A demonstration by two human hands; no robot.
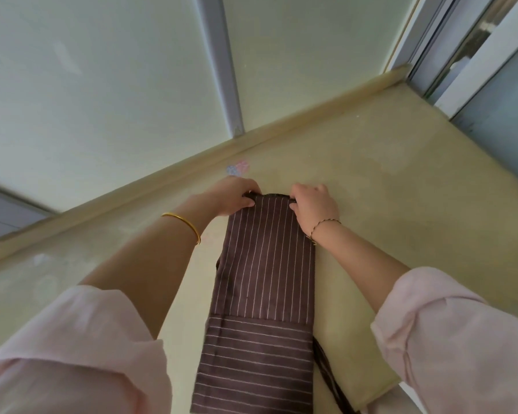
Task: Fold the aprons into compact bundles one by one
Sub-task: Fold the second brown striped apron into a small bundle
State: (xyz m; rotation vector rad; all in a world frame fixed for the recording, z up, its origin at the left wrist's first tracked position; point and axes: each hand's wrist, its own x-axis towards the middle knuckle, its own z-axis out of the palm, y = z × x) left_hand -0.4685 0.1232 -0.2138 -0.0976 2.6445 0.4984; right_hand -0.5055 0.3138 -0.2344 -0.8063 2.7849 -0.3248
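A brown apron with thin white stripes (266, 279) lies folded into a long narrow strip on the beige table (401, 204), running from the near edge away from me. Its lower part shows a pocket panel with horizontal stripes. My left hand (234, 197) pinches the far left corner of the strip. My right hand (313, 204) grips the far right corner. Dark apron ties (326, 372) trail off the strip's near right side toward the table edge.
A raised beige ledge (192, 162) borders the table's far side against a pale wall. A small pastel sticker (238, 168) sits just beyond my hands. Window frames (461, 70) stand at the far right. The table's near right corner (380, 386) is close to the ties.
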